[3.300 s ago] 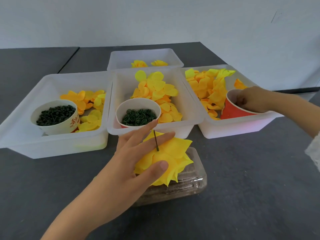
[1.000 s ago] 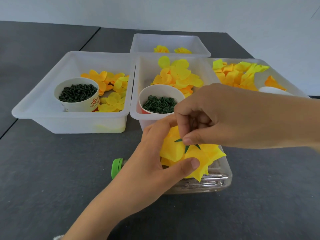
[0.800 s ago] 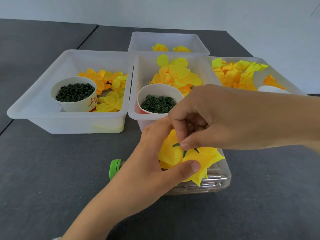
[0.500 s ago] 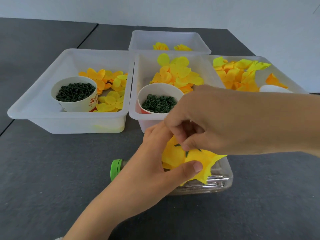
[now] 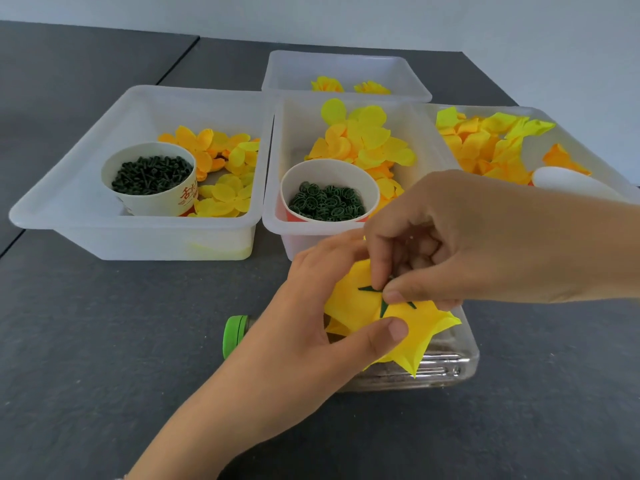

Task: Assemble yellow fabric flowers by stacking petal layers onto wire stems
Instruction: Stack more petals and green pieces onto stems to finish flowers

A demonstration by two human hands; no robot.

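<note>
Head view: my left hand (image 5: 304, 327) holds the yellow fabric flower (image 5: 412, 327) face-down over a clear plastic bottle (image 5: 450, 368) lying on its side near the front edge of the dark table (image 5: 86, 341), thumb pressed on a petal, fingers tucked beneath. My right hand (image 5: 478, 244) pinches narrowly at the flower's centre, forefinger and thumb closed on a small green star-shaped calyx (image 5: 382, 299) that sits flat against the petals; the wire stem itself is hidden under my fingertips, so I cannot tell how far it pokes through. Behind, toward the table's middle, three white tubs stand side by side: the left tub (image 5: 69, 199) carries a paper cup of dark green pins (image 5: 150, 174) and petal layers, the middle tub (image 5: 277, 168) a cup of green rings (image 5: 327, 202), the right tub (image 5: 588, 157) loose yellow petals (image 5: 485, 143); a fourth tub (image 5: 346, 67) sits at the back. As I judge it, seating the calyx well means pushing straight down along the stem while the left hand keeps the layers stacked and centred, pressing until the green star lies snug, without creasing the petals.
</note>
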